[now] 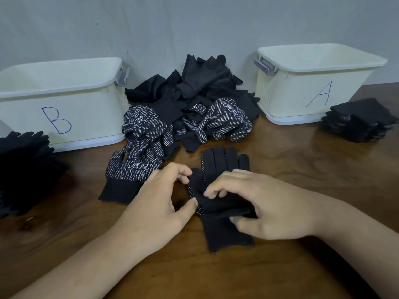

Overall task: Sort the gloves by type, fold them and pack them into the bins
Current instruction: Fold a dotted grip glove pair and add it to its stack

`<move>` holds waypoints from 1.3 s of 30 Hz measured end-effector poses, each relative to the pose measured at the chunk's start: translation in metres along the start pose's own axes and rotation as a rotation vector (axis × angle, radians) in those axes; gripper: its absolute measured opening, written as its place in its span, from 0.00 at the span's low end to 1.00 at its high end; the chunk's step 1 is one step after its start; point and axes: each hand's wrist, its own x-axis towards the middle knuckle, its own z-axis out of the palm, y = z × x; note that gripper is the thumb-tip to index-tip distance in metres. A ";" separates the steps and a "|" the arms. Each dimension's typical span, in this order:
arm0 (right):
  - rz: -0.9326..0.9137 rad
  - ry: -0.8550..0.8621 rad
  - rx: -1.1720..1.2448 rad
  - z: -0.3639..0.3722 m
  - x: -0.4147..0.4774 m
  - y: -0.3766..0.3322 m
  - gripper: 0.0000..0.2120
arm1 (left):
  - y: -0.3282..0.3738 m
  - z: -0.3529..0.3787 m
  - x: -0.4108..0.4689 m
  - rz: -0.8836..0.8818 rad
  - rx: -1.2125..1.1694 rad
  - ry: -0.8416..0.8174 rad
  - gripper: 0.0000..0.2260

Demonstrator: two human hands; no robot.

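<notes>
A dark wooden table (pixel 302 169) stands against a grey wall (pixel 151 29), with two pale bins at the back: bin B (pixel 60 117) to the left and bin A (pixel 302 91) to the right. The work looks to be somewhere in its middle. A stack of folded dotted gloves (pixel 362 121) sits just beside bin A, and a darker stack (pixel 23 165) lies in front of bin B, so a good many are sorted and folded. Between the bins an unsorted pile (pixel 190 100) of dotted and plain black gloves remains. Near the table's front edge lies the glove in hand (pixel 220 190), dotted side down, fingers pointing away. The left hand (pixel 155 203) pinches its left edge and the right hand (pixel 265 208) grips a fold across its middle, fingers curled above and thumb below. Packing appears not yet begun, though the bin floors are hidden behind their front walls, so I cannot be sure. The left stack is cut off by the frame and too dark to tell its type.
</notes>
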 end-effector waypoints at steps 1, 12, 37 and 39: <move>-0.007 0.001 -0.042 0.001 0.002 -0.001 0.22 | -0.001 0.001 0.000 0.005 0.007 0.003 0.21; -0.035 0.129 0.065 0.002 0.004 0.002 0.17 | 0.004 0.000 -0.001 -0.005 0.013 -0.011 0.22; -0.008 -0.043 0.027 -0.004 0.000 0.005 0.17 | 0.007 -0.006 0.000 0.131 -0.047 0.023 0.18; -0.007 -0.071 0.035 -0.005 0.000 0.004 0.17 | 0.006 -0.007 -0.002 0.151 -0.045 -0.005 0.15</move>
